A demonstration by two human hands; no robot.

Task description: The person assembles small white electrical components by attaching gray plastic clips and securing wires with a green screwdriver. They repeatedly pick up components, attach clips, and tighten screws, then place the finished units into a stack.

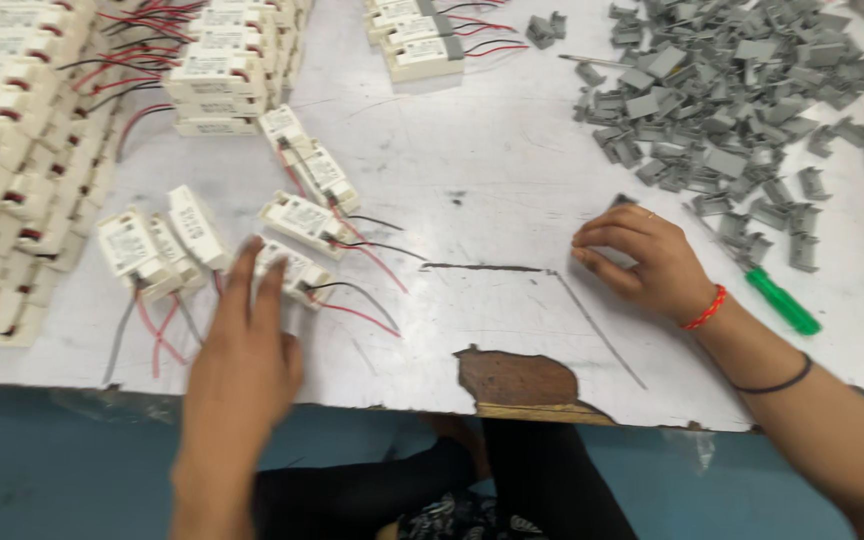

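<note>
The left hand (247,335) reaches forward over the near edge of the white tabletop (472,190), palm down, forearm running straight up from the bottom of the view. Its fingers are extended and close together, their tips resting on a small white module (292,268) with red and black wires trailing to the right; whether they grip it cannot be told through the blur. More such modules (157,245) lie just to its left and beyond it, and stacks of them (12,150) line the far left.

The right hand (642,260) rests on the tabletop well apart to the right, wrist bent inward, fingers curled together into a loose fist with the knuckles up. It seems to pinch something small and dark at the fingertips, too small to identify. A green-handled screwdriver (777,300) lies just beside its wrist, and a heap of grey clips (722,100) spreads beyond.
</note>
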